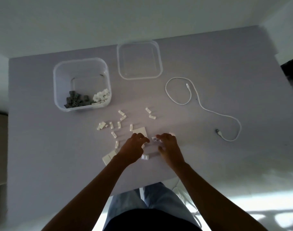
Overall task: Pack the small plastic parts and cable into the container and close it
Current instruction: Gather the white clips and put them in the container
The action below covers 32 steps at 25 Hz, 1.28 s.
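Clear tub [59, 90] at left holds grey and white parts; its lid [140, 60] lies beside it. White parts [119, 124] are scattered in front. Left hand [134, 147] and right hand [169, 147] curl over them, grip unclear. Cable [209, 110] lies right.

Both forearms are bare with no sleeves, rings or watch on the left hand [134, 147] or right hand [169, 147], above light blue jeans [125, 205] and a dark top [150, 220].
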Each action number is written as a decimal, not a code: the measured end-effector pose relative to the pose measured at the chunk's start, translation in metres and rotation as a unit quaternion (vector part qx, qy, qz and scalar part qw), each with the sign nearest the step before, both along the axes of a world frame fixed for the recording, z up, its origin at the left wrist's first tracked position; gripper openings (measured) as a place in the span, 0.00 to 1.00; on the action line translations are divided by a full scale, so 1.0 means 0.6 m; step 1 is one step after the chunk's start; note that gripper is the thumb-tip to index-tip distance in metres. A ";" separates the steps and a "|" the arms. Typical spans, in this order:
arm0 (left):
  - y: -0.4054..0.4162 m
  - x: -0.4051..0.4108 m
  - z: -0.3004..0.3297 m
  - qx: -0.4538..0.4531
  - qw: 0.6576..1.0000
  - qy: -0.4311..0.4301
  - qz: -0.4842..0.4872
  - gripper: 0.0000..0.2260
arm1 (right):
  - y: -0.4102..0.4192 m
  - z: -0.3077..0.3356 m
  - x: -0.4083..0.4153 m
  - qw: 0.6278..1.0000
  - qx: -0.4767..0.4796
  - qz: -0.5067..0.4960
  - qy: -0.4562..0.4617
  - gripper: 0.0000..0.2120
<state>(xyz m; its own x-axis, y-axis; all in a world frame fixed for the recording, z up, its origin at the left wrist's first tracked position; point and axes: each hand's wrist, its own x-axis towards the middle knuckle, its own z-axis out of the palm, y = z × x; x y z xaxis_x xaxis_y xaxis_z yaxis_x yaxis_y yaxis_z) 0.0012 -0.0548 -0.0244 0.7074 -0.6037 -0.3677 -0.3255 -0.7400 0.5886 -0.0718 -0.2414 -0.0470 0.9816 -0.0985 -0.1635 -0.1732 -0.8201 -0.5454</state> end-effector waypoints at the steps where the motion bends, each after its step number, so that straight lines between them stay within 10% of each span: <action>1: -0.001 -0.006 -0.004 0.005 1.000 -0.007 0.001 0.16 | 0.002 0.000 -0.005 1.000 -0.007 0.015 -0.005 0.15; 27: 0.000 -0.073 -0.024 -0.058 0.989 0.049 0.130 0.08 | -0.073 0.000 0.016 0.994 0.053 -0.095 -0.018 0.10; 30: 0.002 -0.055 -0.001 -0.146 0.940 0.164 0.263 0.07 | -0.071 -0.002 0.018 0.995 0.047 -0.091 -0.018 0.08; 32: 0.009 -0.036 0.021 -0.291 0.821 0.328 0.367 0.08 | -0.067 -0.002 0.023 0.994 0.049 -0.099 -0.016 0.08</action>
<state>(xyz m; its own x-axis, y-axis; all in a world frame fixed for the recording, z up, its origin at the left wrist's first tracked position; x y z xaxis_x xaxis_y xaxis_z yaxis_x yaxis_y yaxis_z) -0.0205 -0.0494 -0.0120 0.7241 -0.3118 -0.6152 0.6097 -0.1276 0.7823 -0.0580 -0.2814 -0.0480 0.9496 -0.2749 -0.1508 -0.3067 -0.7145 -0.6288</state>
